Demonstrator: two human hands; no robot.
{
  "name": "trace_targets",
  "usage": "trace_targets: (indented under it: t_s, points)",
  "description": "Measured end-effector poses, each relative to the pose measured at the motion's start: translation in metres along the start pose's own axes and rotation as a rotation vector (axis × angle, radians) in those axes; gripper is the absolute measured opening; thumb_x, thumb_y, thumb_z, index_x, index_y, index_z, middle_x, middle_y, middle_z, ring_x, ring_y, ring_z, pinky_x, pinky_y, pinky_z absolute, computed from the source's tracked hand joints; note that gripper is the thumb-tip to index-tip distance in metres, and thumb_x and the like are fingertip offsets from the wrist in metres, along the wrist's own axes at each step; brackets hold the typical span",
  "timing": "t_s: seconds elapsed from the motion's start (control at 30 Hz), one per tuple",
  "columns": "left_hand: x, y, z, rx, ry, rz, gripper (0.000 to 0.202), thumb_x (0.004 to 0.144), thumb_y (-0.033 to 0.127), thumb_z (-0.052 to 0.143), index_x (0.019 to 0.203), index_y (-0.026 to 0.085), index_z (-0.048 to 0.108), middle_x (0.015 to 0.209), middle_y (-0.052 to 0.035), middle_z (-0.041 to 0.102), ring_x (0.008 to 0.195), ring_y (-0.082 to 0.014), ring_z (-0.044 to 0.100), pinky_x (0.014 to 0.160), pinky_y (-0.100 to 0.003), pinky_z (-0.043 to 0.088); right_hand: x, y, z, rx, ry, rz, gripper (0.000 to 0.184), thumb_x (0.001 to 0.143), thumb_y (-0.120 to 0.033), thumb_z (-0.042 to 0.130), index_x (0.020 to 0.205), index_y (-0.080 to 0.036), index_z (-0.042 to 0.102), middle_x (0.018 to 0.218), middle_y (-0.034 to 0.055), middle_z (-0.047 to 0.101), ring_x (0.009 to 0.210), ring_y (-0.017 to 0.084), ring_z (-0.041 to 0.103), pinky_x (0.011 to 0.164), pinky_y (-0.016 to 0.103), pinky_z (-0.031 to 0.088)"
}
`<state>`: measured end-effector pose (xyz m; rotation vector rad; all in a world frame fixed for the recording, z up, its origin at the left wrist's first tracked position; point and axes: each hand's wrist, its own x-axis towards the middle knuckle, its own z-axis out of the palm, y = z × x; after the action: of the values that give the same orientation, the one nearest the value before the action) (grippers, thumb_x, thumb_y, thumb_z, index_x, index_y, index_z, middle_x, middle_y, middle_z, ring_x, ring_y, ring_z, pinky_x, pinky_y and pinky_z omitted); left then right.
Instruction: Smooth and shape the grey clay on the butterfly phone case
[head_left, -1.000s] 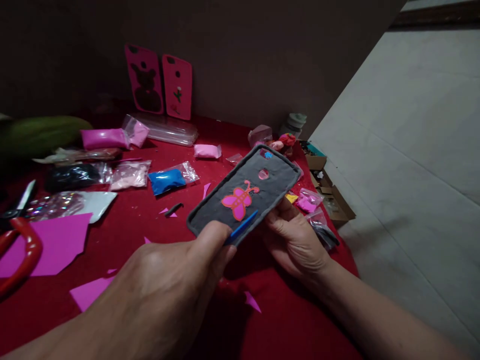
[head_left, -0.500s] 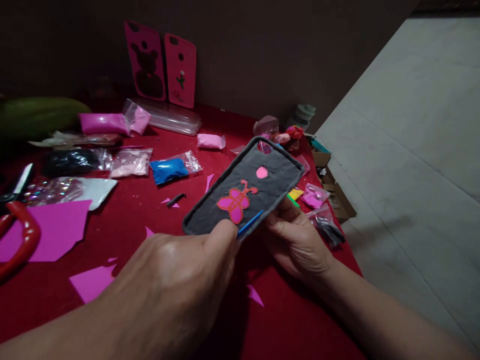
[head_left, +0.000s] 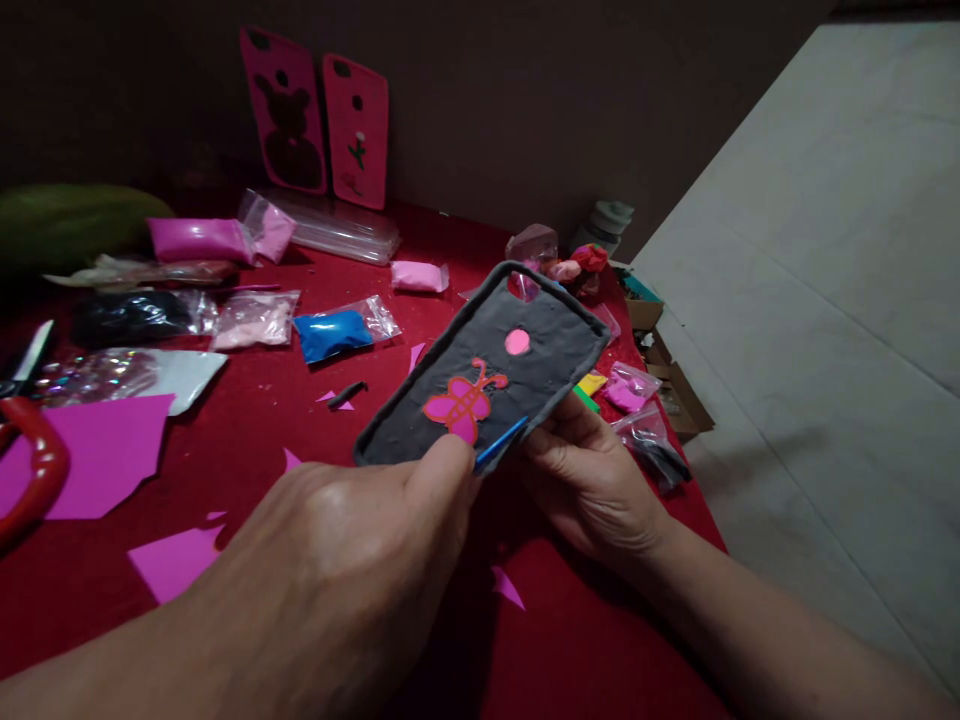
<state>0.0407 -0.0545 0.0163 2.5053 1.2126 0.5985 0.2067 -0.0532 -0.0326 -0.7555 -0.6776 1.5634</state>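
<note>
Left hand [head_left: 360, 540], near centre: thumb and fingers pinching a blue tool [head_left: 501, 443], tip at the case's right edge; contact hard to tell. Right hand [head_left: 592, 480] gripping the right edge of the grey phone case [head_left: 551, 365], thumb on near side, remaining fingers mostly hidden. Case is mid-scene, tilted above the red counter [head_left: 600, 650]; pink butterfly [head_left: 457, 400] outlined in orange on it, partly behind left thumb.

Near counter: pink scrap [head_left: 508, 588]. Near left: cut pink sheet [head_left: 176, 562], larger pink sheet [head_left: 112, 460], red-handled scissors [head_left: 46, 465] partly on it. Dark strip [head_left: 347, 394] just left of case.

Right of case: pink bag [head_left: 628, 388], bag of dark stuff [head_left: 654, 450].

Mid left: sequin packet [head_left: 97, 375], black packet [head_left: 135, 315], pale pink packet [head_left: 255, 318], blue packet [head_left: 337, 333].

Far: magenta packet [head_left: 201, 240], green fruit [head_left: 75, 225], clear plastic case [head_left: 337, 228]. Two pink cases stand upright: bear case [head_left: 286, 130]; flower case [head_left: 375, 130] with a low squiggle, maybe writing, too small to read.
</note>
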Motion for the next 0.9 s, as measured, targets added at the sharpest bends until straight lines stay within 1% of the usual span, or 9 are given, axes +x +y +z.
trace_targets:
  t_s: [0.1, 0.23, 0.33, 0.43, 0.5, 0.57, 0.67, 0.8, 0.9]
  points:
    - [-0.0011, -0.0018, 0.0013, 0.060, 0.035, 0.090, 0.023, 0.076, 0.003, 0.031, 0.067, 0.022, 0.041, 0.047, 0.0074, 0.029, 0.035, -0.0086, 0.029, 0.041, -0.018, 0.029, -0.0007, 0.0001, -0.0004, -0.005, 0.000, 0.006, 0.024, 0.064, -0.014, 0.079, 0.082, -0.028, 0.072, 0.087, -0.0066, 0.074, 0.084, 0.010, 0.066, 0.087, 0.023, 0.050]
    - [-0.0033, -0.0049, 0.0026, 0.121, 0.012, 0.110, 0.023, 0.077, 0.002, 0.033, 0.070, 0.021, 0.043, 0.048, 0.0068, 0.034, 0.035, -0.0078, 0.034, 0.038, -0.018, 0.026, -0.0002, 0.0000, -0.0011, -0.004, -0.020, -0.004, 0.023, 0.065, -0.014, 0.079, 0.082, -0.028, 0.072, 0.086, -0.0072, 0.073, 0.082, 0.009, 0.066, 0.086, 0.021, 0.050]
    - [-0.0038, -0.0059, 0.0031, 0.122, 0.019, 0.141, 0.022, 0.079, 0.004, 0.034, 0.068, 0.021, 0.041, 0.046, 0.0070, 0.035, 0.034, -0.0075, 0.033, 0.037, -0.018, 0.026, 0.0008, 0.0000, -0.0016, 0.003, -0.036, -0.013, 0.022, 0.066, -0.014, 0.079, 0.082, -0.028, 0.073, 0.084, -0.0072, 0.073, 0.081, 0.008, 0.065, 0.084, 0.019, 0.050]
    - [-0.0042, -0.0059, 0.0035, 0.121, 0.026, 0.140, 0.022, 0.079, 0.004, 0.034, 0.067, 0.021, 0.040, 0.044, 0.0080, 0.033, 0.032, -0.0070, 0.030, 0.039, -0.017, 0.030, 0.0009, 0.0005, -0.0018, -0.001, -0.042, -0.013, 0.022, 0.066, -0.014, 0.079, 0.082, -0.028, 0.073, 0.083, -0.0071, 0.072, 0.080, 0.008, 0.065, 0.083, 0.019, 0.050]
    - [-0.0050, -0.0060, 0.0038, 0.124, 0.018, 0.125, 0.022, 0.079, 0.003, 0.033, 0.067, 0.021, 0.040, 0.043, 0.0079, 0.035, 0.032, -0.0071, 0.032, 0.040, -0.017, 0.032, 0.0004, 0.0008, -0.0017, -0.005, -0.042, -0.015, 0.021, 0.066, -0.014, 0.079, 0.081, -0.027, 0.072, 0.081, -0.0073, 0.071, 0.079, 0.007, 0.064, 0.083, 0.019, 0.050]
    - [-0.0064, -0.0065, 0.0041, 0.138, 0.001, 0.123, 0.022, 0.079, 0.003, 0.033, 0.069, 0.021, 0.041, 0.045, 0.0071, 0.038, 0.034, -0.0077, 0.036, 0.039, -0.017, 0.032, -0.0001, 0.0009, -0.0016, -0.006, -0.044, -0.018, 0.020, 0.067, -0.014, 0.079, 0.079, -0.027, 0.072, 0.081, -0.0072, 0.070, 0.078, 0.008, 0.064, 0.082, 0.019, 0.051]
    - [-0.0079, -0.0077, 0.0048, 0.142, 0.006, 0.126, 0.022, 0.079, 0.004, 0.033, 0.068, 0.022, 0.039, 0.044, 0.0072, 0.038, 0.034, -0.0082, 0.038, 0.039, -0.018, 0.030, -0.0005, 0.0005, -0.0016, -0.019, -0.047, -0.027, 0.018, 0.068, -0.014, 0.078, 0.079, -0.027, 0.071, 0.079, -0.0064, 0.069, 0.076, 0.009, 0.063, 0.079, 0.020, 0.051]
    - [-0.0088, -0.0085, 0.0054, 0.153, 0.014, 0.153, 0.022, 0.079, 0.003, 0.033, 0.069, 0.022, 0.038, 0.043, 0.0082, 0.036, 0.033, -0.0082, 0.034, 0.040, -0.019, 0.031, -0.0004, 0.0006, -0.0015, -0.046, -0.048, -0.036, 0.017, 0.069, -0.015, 0.078, 0.079, -0.025, 0.069, 0.077, -0.0046, 0.067, 0.073, 0.010, 0.061, 0.076, 0.022, 0.052]
    - [-0.0096, -0.0096, 0.0057, 0.146, 0.026, 0.170, 0.023, 0.078, 0.003, 0.033, 0.069, 0.023, 0.037, 0.043, 0.0084, 0.036, 0.032, -0.0081, 0.032, 0.038, -0.020, 0.028, -0.0009, 0.0014, -0.0019, -0.057, -0.046, -0.038, 0.017, 0.070, -0.015, 0.077, 0.082, -0.025, 0.069, 0.076, -0.0041, 0.066, 0.072, 0.010, 0.061, 0.075, 0.022, 0.052]
